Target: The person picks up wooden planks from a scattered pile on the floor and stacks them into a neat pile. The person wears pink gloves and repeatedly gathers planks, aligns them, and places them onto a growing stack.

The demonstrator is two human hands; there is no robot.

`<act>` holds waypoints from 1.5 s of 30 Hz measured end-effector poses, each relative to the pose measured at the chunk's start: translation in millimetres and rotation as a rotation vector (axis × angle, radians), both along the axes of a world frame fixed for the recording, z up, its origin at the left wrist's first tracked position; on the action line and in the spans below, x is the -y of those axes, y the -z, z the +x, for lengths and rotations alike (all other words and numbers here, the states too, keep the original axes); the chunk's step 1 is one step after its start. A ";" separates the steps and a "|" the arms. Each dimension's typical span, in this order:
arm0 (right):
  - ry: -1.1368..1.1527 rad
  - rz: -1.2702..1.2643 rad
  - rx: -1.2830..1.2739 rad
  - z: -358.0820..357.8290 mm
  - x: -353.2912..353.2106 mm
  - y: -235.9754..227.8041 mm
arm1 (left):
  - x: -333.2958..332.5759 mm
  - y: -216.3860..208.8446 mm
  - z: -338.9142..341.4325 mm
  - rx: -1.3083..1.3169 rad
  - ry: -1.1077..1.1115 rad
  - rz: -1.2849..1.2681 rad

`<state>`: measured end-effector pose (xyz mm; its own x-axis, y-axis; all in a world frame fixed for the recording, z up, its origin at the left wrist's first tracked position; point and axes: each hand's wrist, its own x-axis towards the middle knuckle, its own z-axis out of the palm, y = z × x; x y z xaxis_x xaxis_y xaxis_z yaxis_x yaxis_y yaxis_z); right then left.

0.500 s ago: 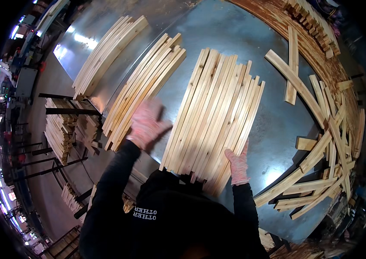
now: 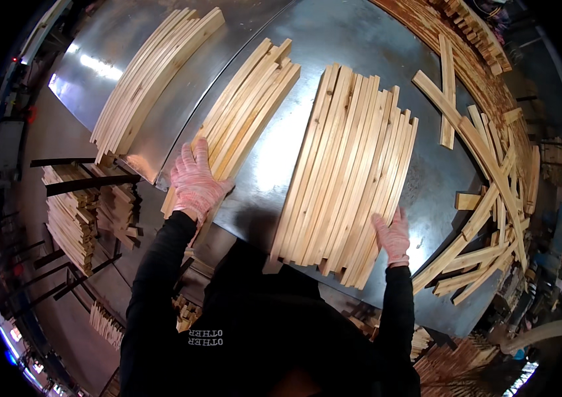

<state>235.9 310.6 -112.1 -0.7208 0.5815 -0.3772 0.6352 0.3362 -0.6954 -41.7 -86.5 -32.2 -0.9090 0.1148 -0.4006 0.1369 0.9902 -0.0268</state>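
My left hand [image 2: 196,182], in a pink-and-white knit glove, lies with spread fingers over the near end of a narrow row of wooden strips [image 2: 244,109]. A wider row of pale wooden strips [image 2: 344,172] lies side by side in front of me, its far ends uneven. Against the right edge of that wider row rests my right hand [image 2: 393,237], gloved alike, fingers extended and thumb toward the wood. It does not close round any strip.
Farther left is another row of strips [image 2: 155,79] on the metal table [image 2: 261,169]. Loose, crossed wooden pieces [image 2: 473,258] are heaped at the right. Stacked strips [image 2: 72,218] sit on a rack with dark bars at the left. A rusty brown edge [image 2: 420,26] borders the table's far right.
My left hand has moved left, from the gap between the rows onto the narrow row. My right hand stays at the wide row's edge. The whole view has shifted slightly.
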 end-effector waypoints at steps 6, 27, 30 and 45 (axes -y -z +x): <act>0.063 0.521 0.182 -22.1 33.1 -29.0 | 35.9 -12.2 -21.1 0.125 -0.016 0.204; 0.015 0.139 -0.168 -133.7 127.9 -9.6 | 231.3 -48.0 38.0 0.434 -0.731 2.291; 0.097 -0.017 -0.271 -187.5 171.7 -13.1 | 299.4 -40.9 40.7 0.271 -1.100 2.197; -0.008 -0.038 -0.409 -392.5 397.6 -16.0 | 541.0 -37.8 63.8 -0.389 -1.122 1.967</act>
<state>-156.6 -87.1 -96.1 -0.8205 0.5662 -0.0793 0.3009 0.3097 -0.9020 22.1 -627.5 5.6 -0.8486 -0.4208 -0.3207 -0.0683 -0.5140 0.8551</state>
